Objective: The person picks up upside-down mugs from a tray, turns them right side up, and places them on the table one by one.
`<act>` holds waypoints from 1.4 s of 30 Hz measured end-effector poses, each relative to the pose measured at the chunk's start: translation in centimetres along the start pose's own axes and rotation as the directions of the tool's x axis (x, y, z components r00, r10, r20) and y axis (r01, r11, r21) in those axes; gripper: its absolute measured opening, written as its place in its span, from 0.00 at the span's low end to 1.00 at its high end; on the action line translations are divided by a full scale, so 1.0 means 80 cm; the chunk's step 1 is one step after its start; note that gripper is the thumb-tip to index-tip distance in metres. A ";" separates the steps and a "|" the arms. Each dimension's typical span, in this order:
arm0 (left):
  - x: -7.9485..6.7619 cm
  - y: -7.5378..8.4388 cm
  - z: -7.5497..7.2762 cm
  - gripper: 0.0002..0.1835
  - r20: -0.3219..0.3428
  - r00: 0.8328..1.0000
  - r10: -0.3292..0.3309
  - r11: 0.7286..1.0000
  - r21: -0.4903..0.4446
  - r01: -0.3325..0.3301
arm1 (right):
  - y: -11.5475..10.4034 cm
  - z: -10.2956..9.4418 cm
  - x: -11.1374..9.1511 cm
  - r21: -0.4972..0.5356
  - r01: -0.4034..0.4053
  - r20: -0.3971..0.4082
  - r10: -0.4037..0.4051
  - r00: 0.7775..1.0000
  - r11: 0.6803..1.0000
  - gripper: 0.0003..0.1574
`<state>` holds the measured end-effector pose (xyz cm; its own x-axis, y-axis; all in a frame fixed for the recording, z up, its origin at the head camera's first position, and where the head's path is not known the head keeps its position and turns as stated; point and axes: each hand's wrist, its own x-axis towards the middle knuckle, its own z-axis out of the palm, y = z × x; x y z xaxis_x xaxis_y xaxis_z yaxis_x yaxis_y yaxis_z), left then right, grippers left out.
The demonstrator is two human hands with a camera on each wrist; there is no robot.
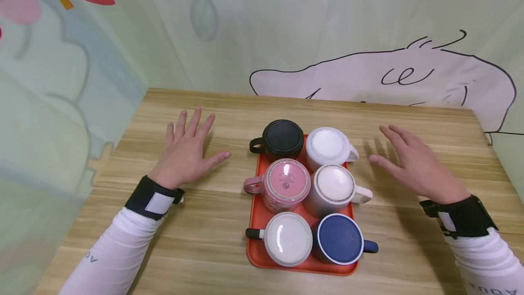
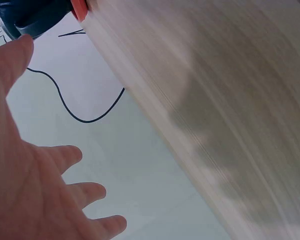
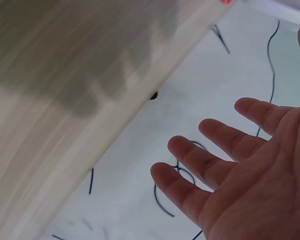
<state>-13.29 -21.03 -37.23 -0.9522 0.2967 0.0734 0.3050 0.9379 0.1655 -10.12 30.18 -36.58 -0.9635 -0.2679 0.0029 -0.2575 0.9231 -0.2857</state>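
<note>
Several mugs stand upside down in two columns on a red tray [image 1: 303, 266]. In the left column are a black mug [image 1: 282, 138], a pink mug [image 1: 287, 183] and a pale mug with a dark handle [image 1: 288, 239]. A white mug [image 1: 329, 144], another white mug with a cream handle [image 1: 333, 185] and a navy mug [image 1: 340, 239] form the right one. My left hand [image 1: 186, 154], empty with fingers spread, hovers left of the black mug. To the right of the white mugs, my right hand [image 1: 417, 165] holds nothing, its fingers extended.
The wooden table [image 1: 196, 249] carries the tray near its middle. Behind its far edge hangs a pale curtain [image 1: 327, 22] with cartoon drawings, and a similar printed sheet [image 1: 45, 117] hangs along the left side.
</note>
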 end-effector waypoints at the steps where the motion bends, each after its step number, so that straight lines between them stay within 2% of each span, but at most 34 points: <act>1: 0.000 0.000 0.000 0.57 -0.001 1.000 0.000 1.000 0.001 0.000 | -0.003 -0.001 0.001 0.006 0.014 -0.001 -0.014 1.000 1.000 0.56; 13: -0.003 -0.001 0.002 0.57 -0.001 1.000 0.000 1.000 0.003 0.000 | -0.026 0.006 0.012 0.054 0.132 0.008 -0.132 0.991 0.990 0.51; 25: -0.004 0.003 0.001 0.57 0.007 1.000 0.004 1.000 0.008 -0.004 | -0.043 0.018 0.029 0.089 0.198 0.026 -0.201 0.979 0.976 0.35; 33: -0.002 0.005 -0.001 0.56 0.002 1.000 0.013 1.000 0.010 -0.013 | -0.043 0.026 0.036 0.135 0.247 -0.017 -0.247 0.969 0.960 0.20; 42: -0.001 0.008 0.000 0.57 0.004 1.000 0.015 1.000 0.017 -0.015 | -0.043 0.029 0.038 0.157 0.264 -0.035 -0.262 0.965 0.952 0.15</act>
<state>-13.06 -20.48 -37.13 -0.9475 0.3115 0.0717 0.3189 0.9362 0.1476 -11.97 25.53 -37.83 -0.8645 -0.4903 0.1108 -0.4877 0.7645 -0.4215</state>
